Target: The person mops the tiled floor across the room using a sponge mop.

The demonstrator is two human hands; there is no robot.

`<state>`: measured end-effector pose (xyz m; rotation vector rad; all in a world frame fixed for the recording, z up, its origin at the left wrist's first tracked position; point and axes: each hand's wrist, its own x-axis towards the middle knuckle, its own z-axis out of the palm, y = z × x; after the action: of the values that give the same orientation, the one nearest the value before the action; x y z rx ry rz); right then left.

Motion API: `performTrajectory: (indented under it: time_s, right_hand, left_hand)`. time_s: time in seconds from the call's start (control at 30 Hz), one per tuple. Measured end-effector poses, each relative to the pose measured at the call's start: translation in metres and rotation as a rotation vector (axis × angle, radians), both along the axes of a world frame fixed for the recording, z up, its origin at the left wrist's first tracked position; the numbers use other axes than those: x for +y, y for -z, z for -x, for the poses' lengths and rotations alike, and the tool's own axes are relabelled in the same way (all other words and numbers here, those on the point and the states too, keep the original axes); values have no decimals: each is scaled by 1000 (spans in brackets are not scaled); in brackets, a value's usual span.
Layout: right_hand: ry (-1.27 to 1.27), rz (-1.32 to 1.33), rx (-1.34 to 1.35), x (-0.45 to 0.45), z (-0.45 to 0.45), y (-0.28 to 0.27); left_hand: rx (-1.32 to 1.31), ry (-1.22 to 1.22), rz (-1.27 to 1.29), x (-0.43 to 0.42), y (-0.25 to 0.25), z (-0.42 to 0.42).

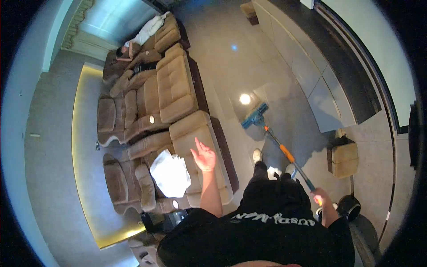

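My right hand [319,196] is wrapped round the end of a mop's handle, low at the right. The mop [287,153] has orange grips and slants away to the upper left, its wide blue-green head [255,116] down on the shiny tiled floor. Raised over the brown recliner sofa, my left hand [205,156] is palm up with its fingers apart and nothing in it. A bundle of white cloth or paper [170,174] lies on the sofa seat, left of that hand and apart from it.
The long sofa [179,93] runs along the left, with a person [144,33] lying at its far end. A low cabinet [311,66] with a dark top lines the right side. Brown stools [344,159] stand by it, and a dark round pot [349,207] is near my right hand.
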<state>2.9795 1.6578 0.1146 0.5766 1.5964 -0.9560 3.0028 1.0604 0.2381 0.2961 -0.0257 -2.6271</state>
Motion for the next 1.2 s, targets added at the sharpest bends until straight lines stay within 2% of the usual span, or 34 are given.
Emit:
performTrajectory:
  time_s: [0.03,0.07,0.1,0.13,0.17,0.2,0.27,0.3,0.33,0.4,0.43,0.47,0.53,0.57,0.6,0.63,0.67,0.73,0.77,0.8,0.83,0.87,0.9,0.93,0.97,1.0,1.03,1.07,1.1,1.13,1.17,1.2]
  right_hand:
    - [161,101,-83,19,-31,30]
    - [-59,-172,-137,5,-47,26]
    - [-85,-202,-199,-6,-76,13]
    - [-97,-268,-207,-6,-117,37]
    - [-118,-320,-172,-20,-134,29]
    - [-141,-371,-138,-33,-147,24]
    - [-204,-373,-9,-20,-154,30]
    - [-223,-396,-58,-22,-174,47]
    - [-315,-381,13,-22,-194,71]
    - [-206,-479,0,-73,-187,14]
    - [-70,-459,-71,-88,-195,2]
    - [-29,-461,35,-90,-225,10]
    - [49,-382,58,-74,-243,29]
    - [146,-340,-35,-76,-235,22]
    - [71,-462,-23,-92,-222,-1]
    - [29,-393,110,-101,-219,-2]
    - [-121,-488,173,-100,-209,20]
    - [-105,-649,394,-122,-165,38]
    - [-66,-423,139,-115,-132,45]
    - [21,-414,90,-149,-73,0]
    - [349,-251,78,-149,-52,31]
    - [142,-423,334,-177,-25,39]
    - [100,-355,214,-207,15,25]
    - [51,-287,96,-238,55,11]
    - [-53,-354,353,-265,73,47]
    - [109,-26,250,-292,98,36]
    - [-134,-91,343,-323,127,64]
    - [-116,-97,318,-354,164,38]
    - [61,79,262,-369,190,53]
    - [-302,81,415,-387,224,89]
    - [-114,263,398,-396,246,80]
    - [-35,160,330,-415,272,68]
  left_hand:
    - [-290,39,138,-37,25,-1]
    - [-575,123,259,-74,52,-4]
    - [-954,346,442,-108,82,-6]
    - [-1326,728,693,-133,115,-7]
    - [-1548,1237,939,-147,134,-7]
    - [-1531,1451,1044,-152,157,-8]
    - [-1387,1362,1123,-110,165,-1]
    - [-1365,1279,974,-101,171,6]
    - [-1344,1193,827,-94,174,10]
    - [-1302,1204,889,-77,165,12]
    - [-1277,1198,913,-69,159,14]
    - [-1228,1321,980,-64,155,18]
    - [-1122,1524,1100,-54,153,24]
    - [-1100,1594,1158,-63,163,24]
    - [-1087,1617,1213,-72,160,29]
    - [-1072,1640,1268,-91,154,42]
    - [-1067,1642,1306,-106,143,52]
    - [-1024,1224,1129,-139,113,74]
    - [-1082,1060,1131,-152,104,75]
    - [-1135,897,1130,-162,97,72]
    - [-1135,808,1111,-170,89,69]
    - [-1134,720,1092,-177,81,65]
    - [-1132,633,1072,-184,75,58]
    - [-1180,607,1045,-192,77,43]
    - [-1227,582,1018,-203,85,18]
    - [-1274,557,988,-211,94,-10]
    - [-1312,602,923,-212,105,-40]
    - [-1348,646,856,-207,117,-74]
    - [-1425,674,782,-190,125,-105]
    - [-1502,702,722,-176,132,-132]
    - [-1459,810,578,-169,146,-158]
    - [-1418,922,440,-161,160,-183]
